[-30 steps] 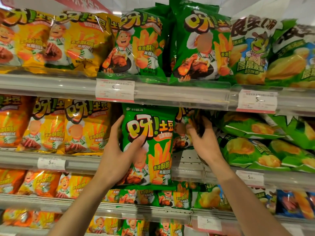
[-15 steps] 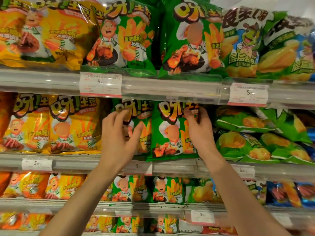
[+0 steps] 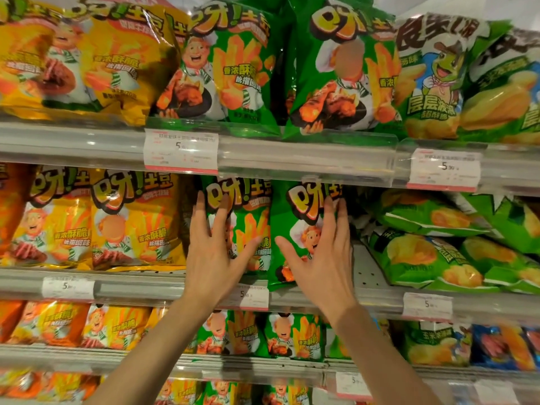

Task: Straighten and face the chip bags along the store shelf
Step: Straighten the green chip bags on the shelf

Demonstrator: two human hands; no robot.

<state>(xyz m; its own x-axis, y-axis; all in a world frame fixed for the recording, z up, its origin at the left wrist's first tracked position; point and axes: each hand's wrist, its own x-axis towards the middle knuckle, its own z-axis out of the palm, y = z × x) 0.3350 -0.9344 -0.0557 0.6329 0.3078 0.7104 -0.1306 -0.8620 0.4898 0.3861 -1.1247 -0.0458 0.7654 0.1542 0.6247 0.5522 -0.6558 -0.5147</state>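
Note:
Two green chip bags stand upright side by side on the middle shelf (image 3: 380,299). My left hand (image 3: 214,252) lies flat with spread fingers on the front of the left green bag (image 3: 248,217). The right green bag (image 3: 292,229) leans a little, and my right hand (image 3: 318,258) presses its front with straight fingers. Neither hand grips a bag.
Yellow bags (image 3: 128,220) fill the middle shelf to the left. Lighter green bags (image 3: 423,258) lie flat and tumbled to the right, with a bare gap of shelf beside my right hand. Rows of bags stand on the shelf above (image 3: 306,159) and below. Price tags (image 3: 181,150) hang on the rails.
The left hand has put the green bag it held onto the shelf. Both hands have gone from gripping bags to lying flat on their fronts. The camera has moved closer.

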